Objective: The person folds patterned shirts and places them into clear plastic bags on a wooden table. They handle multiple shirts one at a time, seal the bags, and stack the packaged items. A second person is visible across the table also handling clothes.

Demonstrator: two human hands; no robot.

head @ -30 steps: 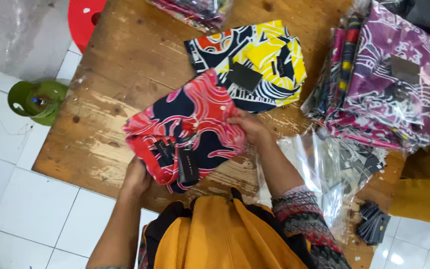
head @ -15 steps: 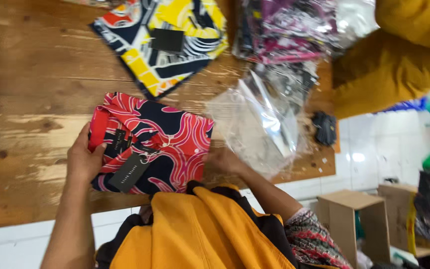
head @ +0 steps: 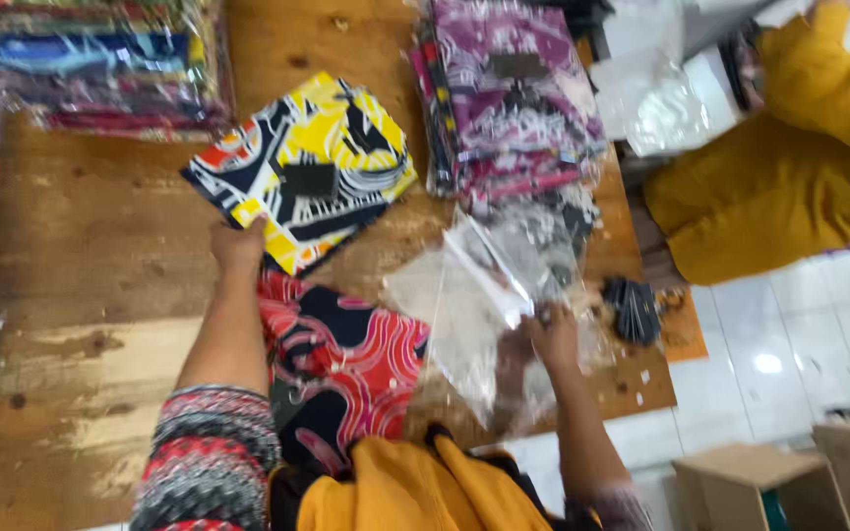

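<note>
Worn wood makes up the worktop [head: 91, 295], scratched and pale in patches, with white floor tiles showing past its edge. Near the person's body lies a folded red and navy cloth [head: 346, 359] with wavy lines, and I take it as the landmark. Just beyond this cloth, touching its far edge, lies a folded yellow, black and white cloth [head: 312, 167] with a dark tag on top. The left hand [head: 238, 244] rests on the near corner of that yellow cloth, fingers curled over the edge; whether it pinches or only presses, I cannot tell because of blur. On the right side of the red cloth, the right hand [head: 551, 336] is closed on a clear plastic bag [head: 474, 295], which is crumpled and lifted a little above the wood. Beyond the bag stands a stack of purple patterned cloths [head: 514, 93]. Further right of the bag lies a small bundle of dark tags [head: 632, 310]. Far from the red cloth, at the back left, lie wrapped cloths in plastic [head: 91, 64]. Another person in a yellow garment [head: 789, 187] is at the right.
</note>
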